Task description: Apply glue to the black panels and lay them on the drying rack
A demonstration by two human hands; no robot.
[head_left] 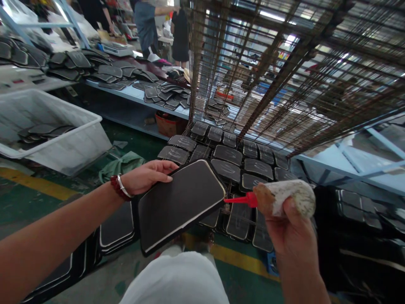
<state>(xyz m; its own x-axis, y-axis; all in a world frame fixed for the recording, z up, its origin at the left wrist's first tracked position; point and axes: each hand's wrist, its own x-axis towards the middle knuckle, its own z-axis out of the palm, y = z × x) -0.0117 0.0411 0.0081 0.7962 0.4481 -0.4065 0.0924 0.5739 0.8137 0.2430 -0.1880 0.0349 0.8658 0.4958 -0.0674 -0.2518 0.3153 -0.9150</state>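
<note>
My left hand [153, 176] grips the far left edge of a flat black panel [182, 200] with rounded corners, thumb on top and fingers underneath. A pale line runs along the panel's border. My right hand [292, 223] is wrapped round a squeeze bottle [284, 197] covered in stained whitish material. The bottle's red nozzle [242, 199] points left, its tip at the panel's right corner. Under and beyond the panel, several similar black pieces [228, 154] lie in rows on a wire rack, some with pale scribbled marks.
Tilted wire racks [268, 63] rise over the far right. A white bin [79, 139] holding black pieces stands left. More pieces cover the blue bench [126, 90] behind. Stacked panels [117, 226] lie near my left arm. Other people [145, 27] stand at the back.
</note>
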